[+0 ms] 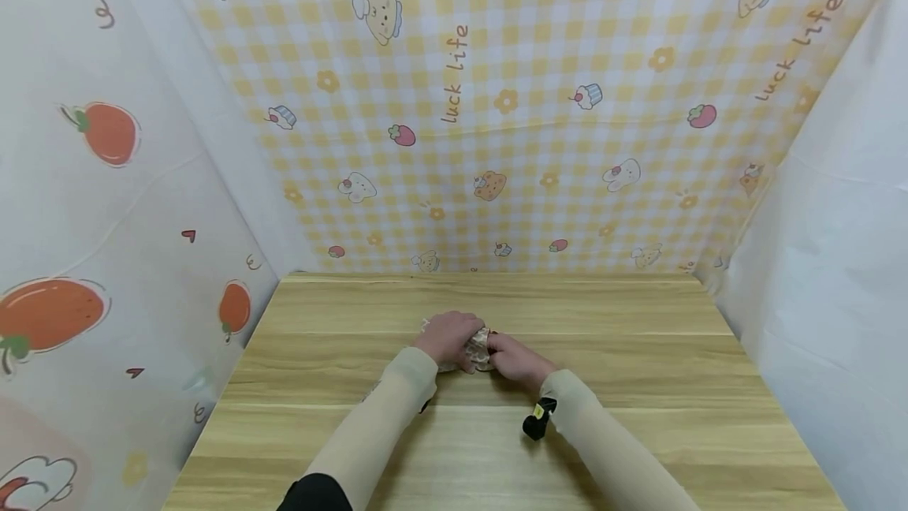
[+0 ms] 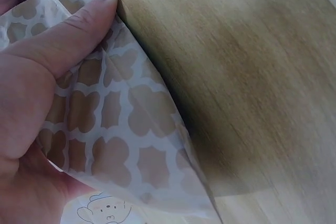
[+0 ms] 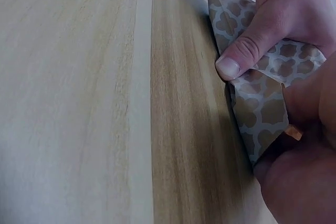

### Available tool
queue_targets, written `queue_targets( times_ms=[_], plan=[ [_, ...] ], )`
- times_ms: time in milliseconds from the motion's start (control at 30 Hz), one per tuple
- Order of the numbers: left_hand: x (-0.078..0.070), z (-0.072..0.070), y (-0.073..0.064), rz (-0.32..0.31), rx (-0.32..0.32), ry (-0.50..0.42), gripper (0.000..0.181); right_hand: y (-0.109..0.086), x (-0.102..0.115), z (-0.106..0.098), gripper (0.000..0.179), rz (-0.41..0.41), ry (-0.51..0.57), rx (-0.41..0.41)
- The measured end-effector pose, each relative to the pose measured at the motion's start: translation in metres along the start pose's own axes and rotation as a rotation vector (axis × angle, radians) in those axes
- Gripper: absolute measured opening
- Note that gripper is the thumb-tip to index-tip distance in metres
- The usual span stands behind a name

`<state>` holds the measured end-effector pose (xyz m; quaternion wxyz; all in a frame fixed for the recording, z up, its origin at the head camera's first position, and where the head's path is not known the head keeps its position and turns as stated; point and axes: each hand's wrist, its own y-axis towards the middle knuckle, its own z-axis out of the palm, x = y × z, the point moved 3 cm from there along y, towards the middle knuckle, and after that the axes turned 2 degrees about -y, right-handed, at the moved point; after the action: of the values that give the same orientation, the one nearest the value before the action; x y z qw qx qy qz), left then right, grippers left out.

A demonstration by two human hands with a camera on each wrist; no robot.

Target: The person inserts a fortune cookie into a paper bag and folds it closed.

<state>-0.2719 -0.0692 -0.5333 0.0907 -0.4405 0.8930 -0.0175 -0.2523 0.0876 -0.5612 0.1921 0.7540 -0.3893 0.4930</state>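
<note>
A flat, creased paper bag (image 1: 478,349) with a brown-and-white quatrefoil pattern lies on the wooden table between both hands. My left hand (image 1: 450,337) grips it from above, the thumb (image 2: 79,30) pressed along its near side. In the left wrist view, the bag's (image 2: 131,135) pointed end sticks out past the palm. At the opposite end, the fingers of my right hand (image 1: 521,361) are bent and reach behind the paper's edge (image 3: 262,108), where the fingertips are hidden. A small orange-brown patch (image 3: 294,132) shows between them; I cannot tell what they hold.
Wooden table (image 1: 603,306) surrounds the hands. Behind it hangs a yellow checked curtain (image 1: 532,140), with white sheets (image 1: 816,259) at both sides. A black wrist device (image 1: 537,420) sits at my right cuff.
</note>
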Motion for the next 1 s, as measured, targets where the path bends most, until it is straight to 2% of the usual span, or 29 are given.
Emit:
queue_targets(
  times_ms=[133,300,500,633,800,900,1000],
  plan=[
    [0.000,0.002,0.000,-0.022,0.008,-0.034,0.062,-0.001,0.000,0.000,0.033,0.008,-0.036,-0.021],
    [0.002,-0.001,-0.002,-0.079,0.027,-0.121,0.074,-0.002,0.003,-0.002,0.035,-0.034,-0.098,-0.069],
    [0.005,-0.002,-0.006,-0.124,0.064,-0.144,0.084,-0.005,0.003,-0.007,0.039,-0.025,-0.081,-0.105],
    [0.005,-0.004,-0.008,-0.159,0.109,-0.144,0.083,-0.007,0.002,-0.011,0.038,-0.037,-0.099,-0.109],
    [0.004,-0.007,-0.009,-0.196,0.153,-0.201,0.073,-0.010,0.000,-0.016,0.038,-0.040,-0.122,-0.132],
    [0.004,-0.009,-0.009,-0.215,0.149,-0.258,0.068,-0.014,-0.001,-0.020,0.039,-0.020,-0.112,-0.178],
    [0.005,-0.009,-0.009,-0.241,0.121,-0.324,0.072,-0.018,0.000,-0.025,0.037,-0.005,-0.073,-0.246]
  ],
)
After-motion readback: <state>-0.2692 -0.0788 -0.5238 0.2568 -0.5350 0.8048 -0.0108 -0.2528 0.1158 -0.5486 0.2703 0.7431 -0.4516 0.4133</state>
